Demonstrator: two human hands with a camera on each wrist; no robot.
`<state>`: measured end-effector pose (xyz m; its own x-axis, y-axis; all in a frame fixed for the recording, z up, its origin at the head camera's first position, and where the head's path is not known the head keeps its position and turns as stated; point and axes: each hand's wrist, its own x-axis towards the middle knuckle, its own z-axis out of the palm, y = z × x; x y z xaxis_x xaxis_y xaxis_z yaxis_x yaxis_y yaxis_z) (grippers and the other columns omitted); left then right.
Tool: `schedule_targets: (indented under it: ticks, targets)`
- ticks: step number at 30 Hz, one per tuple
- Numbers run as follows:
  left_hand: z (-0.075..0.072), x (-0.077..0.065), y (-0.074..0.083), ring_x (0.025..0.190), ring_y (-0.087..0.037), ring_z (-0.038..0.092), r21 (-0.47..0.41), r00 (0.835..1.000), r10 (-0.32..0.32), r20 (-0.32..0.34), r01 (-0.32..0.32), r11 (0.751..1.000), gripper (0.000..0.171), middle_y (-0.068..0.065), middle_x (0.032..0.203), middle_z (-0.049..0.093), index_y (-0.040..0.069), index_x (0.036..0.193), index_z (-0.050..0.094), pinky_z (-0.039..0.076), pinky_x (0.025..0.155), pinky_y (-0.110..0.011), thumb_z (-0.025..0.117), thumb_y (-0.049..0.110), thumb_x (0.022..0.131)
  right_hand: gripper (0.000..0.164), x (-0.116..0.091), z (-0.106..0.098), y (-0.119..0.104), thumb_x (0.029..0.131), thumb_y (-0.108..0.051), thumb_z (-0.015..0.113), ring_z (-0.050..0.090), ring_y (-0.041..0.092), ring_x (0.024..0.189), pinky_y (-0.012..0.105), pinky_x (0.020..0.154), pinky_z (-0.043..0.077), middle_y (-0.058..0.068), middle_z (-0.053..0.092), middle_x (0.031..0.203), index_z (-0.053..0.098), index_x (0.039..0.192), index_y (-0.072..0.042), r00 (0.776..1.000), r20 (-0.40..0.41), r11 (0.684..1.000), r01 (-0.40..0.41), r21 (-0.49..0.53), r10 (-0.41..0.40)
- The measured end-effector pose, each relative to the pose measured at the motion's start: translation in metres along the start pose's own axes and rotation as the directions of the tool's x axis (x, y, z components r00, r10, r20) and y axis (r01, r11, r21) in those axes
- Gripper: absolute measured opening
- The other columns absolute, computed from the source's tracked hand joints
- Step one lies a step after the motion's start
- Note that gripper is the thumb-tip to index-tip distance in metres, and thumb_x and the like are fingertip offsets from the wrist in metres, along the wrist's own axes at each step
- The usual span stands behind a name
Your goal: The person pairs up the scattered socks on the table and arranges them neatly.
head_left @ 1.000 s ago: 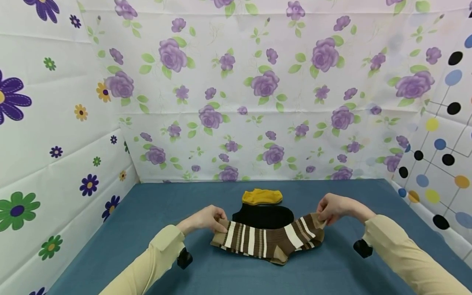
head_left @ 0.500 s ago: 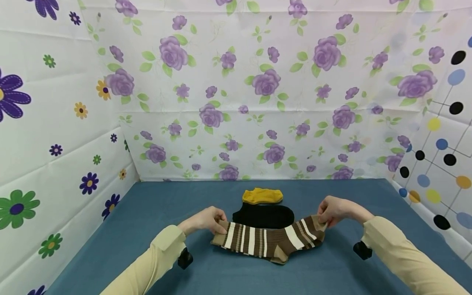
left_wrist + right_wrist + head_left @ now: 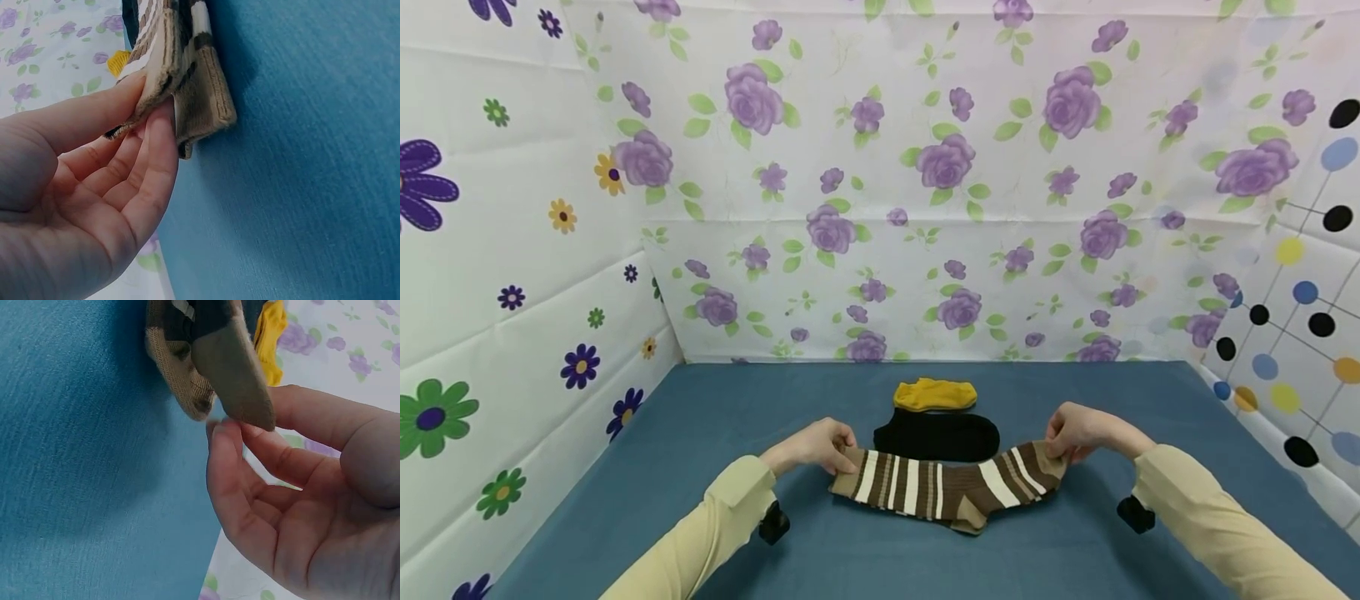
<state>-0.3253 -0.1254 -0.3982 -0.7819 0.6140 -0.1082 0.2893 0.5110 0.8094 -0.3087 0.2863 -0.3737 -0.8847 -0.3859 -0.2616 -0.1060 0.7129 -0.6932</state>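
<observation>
A brown, tan and white striped sock [image 3: 917, 487] stretches sideways between the two hands, its tan heel toward the front. My left hand [image 3: 816, 446] pinches the tan cuff [image 3: 156, 81] between thumb and fingers. At the other end, my right hand [image 3: 1086, 429] pinches the tan toe [image 3: 234, 375]. Both wrist views show a second matching sock [image 3: 206, 100] under the first, nearer the blue cloth. Its toe [image 3: 181, 381] hangs beside the pinched one, outside the fingers. Behind the striped pair lies a black sock [image 3: 936, 435], its front edge partly covered.
Farther back, a yellow sock [image 3: 935, 394] lies just behind the black one. Blue cloth [image 3: 880, 562] covers the table. Flower-patterned sheets [image 3: 880, 275] rise at the back and left, and a dotted sheet [image 3: 1292, 333] at the right.
My right hand has come down slightly with the toe end, and less of the lower sock shows there. My left hand keeps its grip on the cuff. The head view has tilted slightly.
</observation>
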Motion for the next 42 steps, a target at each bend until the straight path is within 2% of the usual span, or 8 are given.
schedule_targets:
  ticks: [3,9,13,21,26,30,34,42]
  targets:
    - [-0.001,0.0,-0.002,0.057,-0.018,0.053,-0.003,1.0,-0.005,-0.004,0.005,1.0,0.015,-0.007,0.063,0.05,-0.006,0.089,0.059,0.05,0.059,-0.04,0.068,-0.005,0.076,0.006,0.002,0.001,0.001,0.08,0.001,0.062,0.043,0.01,0.049,0.031,0.048,0.043,0.006,0.057,0.063,0.062,0.074,0.002,1.0,-0.001,1.0,0.007,-0.002,-0.007]
    - [-0.002,-0.001,-0.004,0.059,-0.019,0.055,-0.011,1.0,-0.012,-0.022,0.012,1.0,0.014,-0.007,0.063,0.05,-0.006,0.088,0.059,0.05,0.06,-0.039,0.067,-0.006,0.077,0.006,0.004,0.002,0.005,0.079,0.004,0.061,0.032,0.009,0.045,0.029,0.045,0.031,0.004,0.054,0.06,0.062,0.073,0.004,0.997,0.036,0.998,0.064,0.014,-0.064]
    - [-0.002,-0.002,-0.007,0.059,-0.02,0.055,-0.007,0.999,-0.012,-0.033,0.012,1.0,0.014,-0.008,0.063,0.05,-0.006,0.088,0.059,0.051,0.059,-0.037,0.067,-0.006,0.077,0.006,0.005,0.003,0.006,0.079,0.005,0.06,0.03,0.009,0.045,0.028,0.046,0.03,0.004,0.054,0.06,0.062,0.073,0.004,0.997,0.054,0.998,0.053,0.016,-0.054]
    - [0.001,0.0,-0.009,0.06,-0.019,0.054,0.024,0.997,-0.024,-0.068,0.025,0.999,0.015,-0.007,0.067,0.05,-0.003,0.088,0.059,0.05,0.058,-0.036,0.069,-0.005,0.076,0.005,0.005,0.008,0.004,0.078,0.003,0.064,0.037,0.01,0.048,0.027,0.045,0.036,0.004,0.053,0.065,0.059,0.078,0.002,1.0,0.018,1.0,-0.015,0.007,0.015]
    - [0.002,0.001,-0.009,0.063,-0.018,0.052,0.034,0.994,-0.05,-0.1,0.054,0.998,0.018,-0.007,0.072,0.05,-0.002,0.088,0.058,0.05,0.058,-0.036,0.07,-0.005,0.075,0.019,0.004,0.012,0.004,0.078,0.002,0.065,0.041,0.013,0.049,0.029,0.045,0.04,0.009,0.052,0.073,0.053,0.093,0.003,0.996,-0.014,0.997,-0.082,0.014,0.083]
    - [0.004,0.002,-0.007,0.063,-0.018,0.05,0.039,0.99,-0.067,-0.12,0.072,0.997,0.021,-0.007,0.073,0.049,-0.001,0.09,0.056,0.049,0.058,-0.036,0.07,-0.007,0.074,0.025,0.005,0.014,0.006,0.078,0.001,0.065,0.041,0.013,0.048,0.029,0.045,0.04,0.009,0.053,0.069,0.053,0.1,0.004,0.995,-0.022,0.995,-0.102,0.004,0.102]
    - [0.004,0.002,-0.007,0.06,-0.017,0.049,0.07,0.99,-0.067,-0.123,0.076,0.995,0.021,-0.007,0.072,0.049,-0.001,0.089,0.057,0.049,0.056,-0.036,0.07,-0.006,0.074,0.02,0.006,0.016,0.007,0.079,0.001,0.064,0.038,0.012,0.046,0.029,0.045,0.039,0.008,0.053,0.066,0.056,0.097,0.003,0.995,-0.023,0.996,-0.094,0.001,0.094]
    - [0.004,-0.001,-0.009,0.058,-0.02,0.051,0.08,0.992,-0.046,-0.117,0.055,0.995,0.02,-0.007,0.07,0.05,-0.002,0.088,0.057,0.048,0.054,-0.037,0.07,-0.006,0.074,0.013,0.005,0.016,0.007,0.078,0.001,0.065,0.044,0.013,0.05,0.032,0.047,0.044,0.007,0.054,0.072,0.058,0.089,0.001,0.997,-0.016,0.997,-0.072,-0.017,0.072]
